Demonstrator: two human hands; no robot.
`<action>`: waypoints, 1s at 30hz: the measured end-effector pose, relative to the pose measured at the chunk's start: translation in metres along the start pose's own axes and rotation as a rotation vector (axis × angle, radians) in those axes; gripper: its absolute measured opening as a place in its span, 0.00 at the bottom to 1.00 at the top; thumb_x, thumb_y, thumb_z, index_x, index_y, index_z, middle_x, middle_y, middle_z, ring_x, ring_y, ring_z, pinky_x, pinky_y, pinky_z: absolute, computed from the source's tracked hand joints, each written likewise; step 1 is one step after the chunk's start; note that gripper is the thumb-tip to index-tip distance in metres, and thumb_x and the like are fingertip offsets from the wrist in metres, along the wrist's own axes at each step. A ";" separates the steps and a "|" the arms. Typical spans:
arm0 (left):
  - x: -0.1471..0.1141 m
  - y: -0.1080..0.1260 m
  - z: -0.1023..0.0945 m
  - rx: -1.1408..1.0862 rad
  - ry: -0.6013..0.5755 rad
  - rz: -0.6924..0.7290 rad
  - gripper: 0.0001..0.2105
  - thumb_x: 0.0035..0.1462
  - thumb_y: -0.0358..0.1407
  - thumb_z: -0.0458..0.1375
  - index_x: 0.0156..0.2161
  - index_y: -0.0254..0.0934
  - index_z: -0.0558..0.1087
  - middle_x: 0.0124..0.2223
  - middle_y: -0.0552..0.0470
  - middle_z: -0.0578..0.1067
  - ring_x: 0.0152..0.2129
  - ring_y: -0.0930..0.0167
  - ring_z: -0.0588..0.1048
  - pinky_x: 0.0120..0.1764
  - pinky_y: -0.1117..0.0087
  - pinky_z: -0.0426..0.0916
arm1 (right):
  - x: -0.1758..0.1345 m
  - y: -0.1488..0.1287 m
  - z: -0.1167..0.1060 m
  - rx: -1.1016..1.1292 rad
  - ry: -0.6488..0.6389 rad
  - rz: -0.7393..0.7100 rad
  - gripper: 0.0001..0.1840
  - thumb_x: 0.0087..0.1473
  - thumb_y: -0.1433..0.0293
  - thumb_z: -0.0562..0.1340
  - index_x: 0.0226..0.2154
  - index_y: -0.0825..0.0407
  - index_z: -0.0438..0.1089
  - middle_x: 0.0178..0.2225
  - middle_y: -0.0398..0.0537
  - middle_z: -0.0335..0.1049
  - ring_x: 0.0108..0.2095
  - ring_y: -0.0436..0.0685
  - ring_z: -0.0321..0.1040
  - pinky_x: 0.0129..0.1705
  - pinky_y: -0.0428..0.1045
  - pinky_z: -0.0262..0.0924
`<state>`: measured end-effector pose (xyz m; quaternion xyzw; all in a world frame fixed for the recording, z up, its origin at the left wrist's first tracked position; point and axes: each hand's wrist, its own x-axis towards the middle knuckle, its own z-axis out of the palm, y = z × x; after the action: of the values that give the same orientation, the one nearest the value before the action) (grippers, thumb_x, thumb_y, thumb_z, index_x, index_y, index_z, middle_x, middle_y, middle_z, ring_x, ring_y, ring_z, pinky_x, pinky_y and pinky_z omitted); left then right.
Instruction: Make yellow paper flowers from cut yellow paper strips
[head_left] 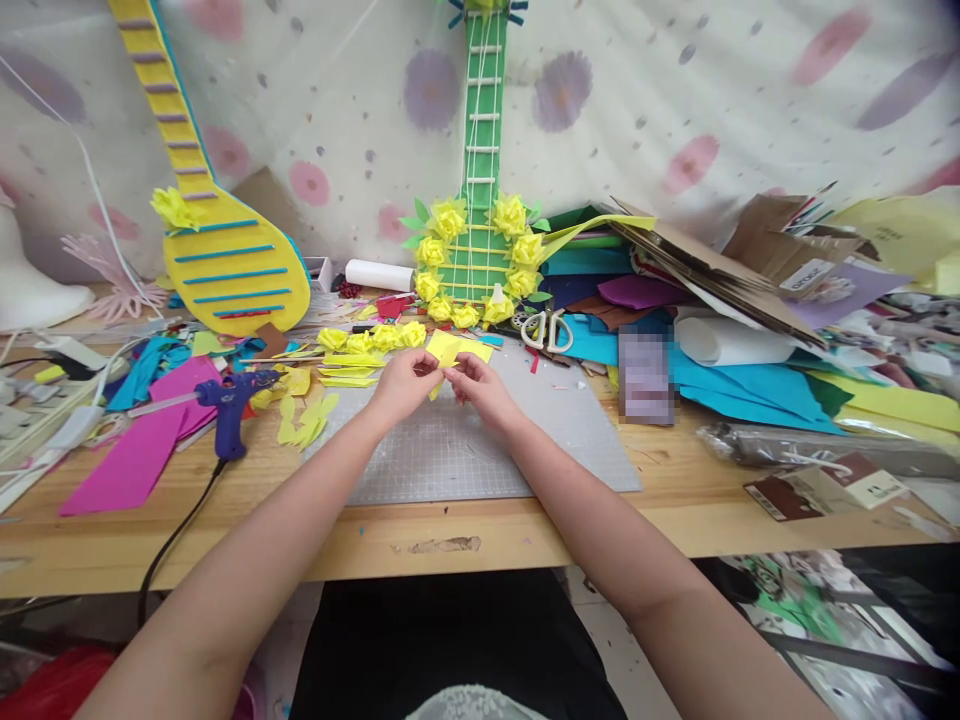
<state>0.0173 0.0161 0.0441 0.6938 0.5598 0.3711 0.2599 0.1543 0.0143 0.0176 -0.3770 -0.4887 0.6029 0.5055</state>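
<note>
Above the grey cutting mat point(487, 470), a small piece of yellow paper point(445, 346) is pinched between the fingertips of both hands. My left hand point(407, 384) is closed on its left side, and my right hand point(481, 386) on its lower right; part of the piece is hidden by my fingers. More yellow paper shows just behind my hands. To the left lie a row of yellow paper flowers point(375, 338) and cut yellow petal shapes point(309, 420). A green model instrument point(484, 130) ringed with yellow flowers stands at the back.
A blue glue gun point(229, 415) with its cord stands on the left beside magenta strips point(139, 450). A yellow model instrument point(232, 270) leans behind it. White-handled scissors point(547, 332) lie back right, near blue sheets point(750, 385) and piled cardboard point(720, 265).
</note>
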 end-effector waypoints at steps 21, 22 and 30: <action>0.016 -0.091 -0.088 0.528 0.054 0.064 0.09 0.38 0.30 0.57 0.18 0.39 0.60 0.25 0.48 0.64 0.39 0.58 0.67 0.47 0.59 0.56 | 0.010 -0.008 -0.024 0.280 0.153 0.224 0.12 0.38 0.75 0.59 0.27 0.51 0.55 0.23 0.39 0.66 0.14 0.41 0.49 0.16 0.40 0.45; 0.016 -0.088 -0.087 0.543 0.058 0.071 0.09 0.39 0.30 0.57 0.18 0.39 0.60 0.26 0.48 0.64 0.38 0.59 0.67 0.47 0.60 0.56 | 0.010 -0.008 -0.023 0.276 0.154 0.237 0.12 0.39 0.75 0.59 0.28 0.51 0.55 0.22 0.39 0.66 0.14 0.41 0.50 0.16 0.40 0.45; 0.009 -0.028 -0.065 -0.158 0.297 -0.249 0.06 0.43 0.31 0.53 0.25 0.38 0.58 0.25 0.53 0.68 0.26 0.69 0.72 0.35 0.63 0.66 | 0.006 -0.011 -0.019 0.240 0.067 0.254 0.10 0.45 0.73 0.60 0.33 0.52 0.59 0.20 0.36 0.61 0.15 0.41 0.51 0.16 0.39 0.46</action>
<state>-0.0512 0.0278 0.0625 0.5344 0.6427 0.4769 0.2719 0.1738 0.0247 0.0237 -0.3928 -0.3445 0.7030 0.4825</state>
